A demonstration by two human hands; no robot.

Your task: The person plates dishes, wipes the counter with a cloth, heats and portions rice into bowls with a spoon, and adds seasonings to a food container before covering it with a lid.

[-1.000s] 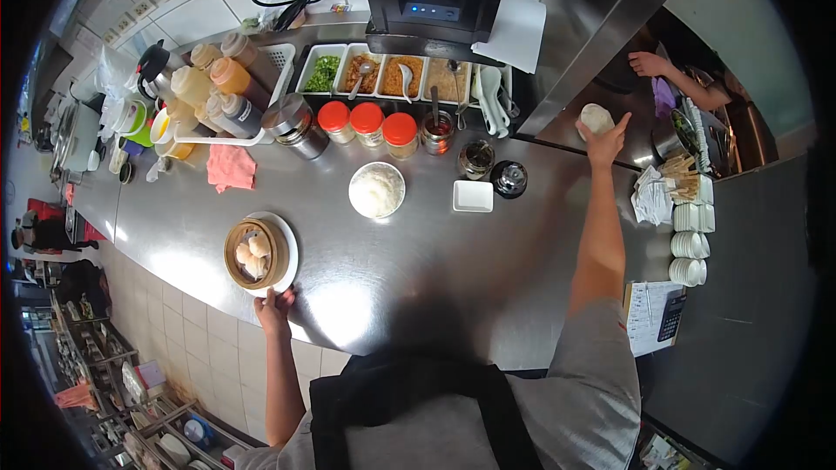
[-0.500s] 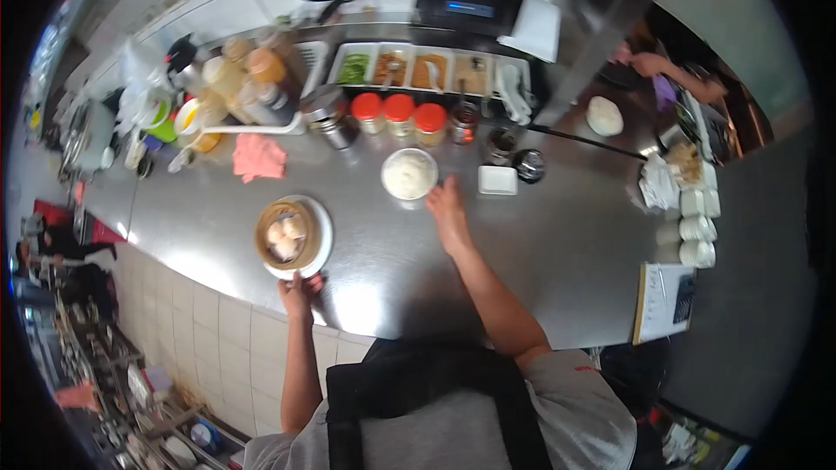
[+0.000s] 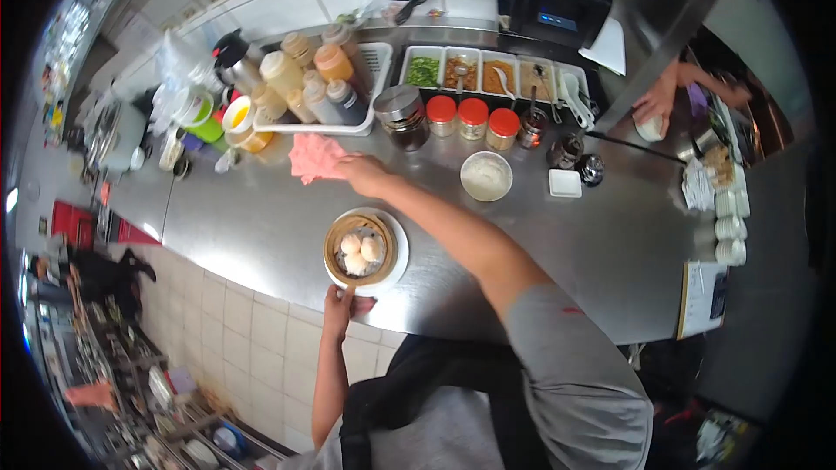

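A bamboo steamer [image 3: 388, 254] with three pale dumplings [image 3: 358, 252] sits on a round white plate [image 3: 400, 270] near the counter's front edge. My left hand [image 3: 338, 312] grips the near rim of that plate, its thumb up against the steamer's side. Stretched across the counter, my right hand [image 3: 366, 176] has its fingers closed at the right edge of a crumpled pink cloth [image 3: 313, 158]; the fingertips are partly hidden in the folds. A bowl of white contents [image 3: 486, 177] stands to the right of my right forearm.
Behind the cloth, a white basket [image 3: 373, 65] holds several sauce bottles. Red-lidded jars [image 3: 473, 111] and topping trays [image 3: 461, 70] line the back, beside a black printer [image 3: 557, 0]. Another person's hand [image 3: 659, 97] presses dough [image 3: 650, 128] at right. A clipboard [image 3: 702, 300] lies front right.
My right hand has left the bowl's side and reached left to the pink cloth. My left hand stays at the plate. The view has shifted left. Another person's hand now rests on the dough.
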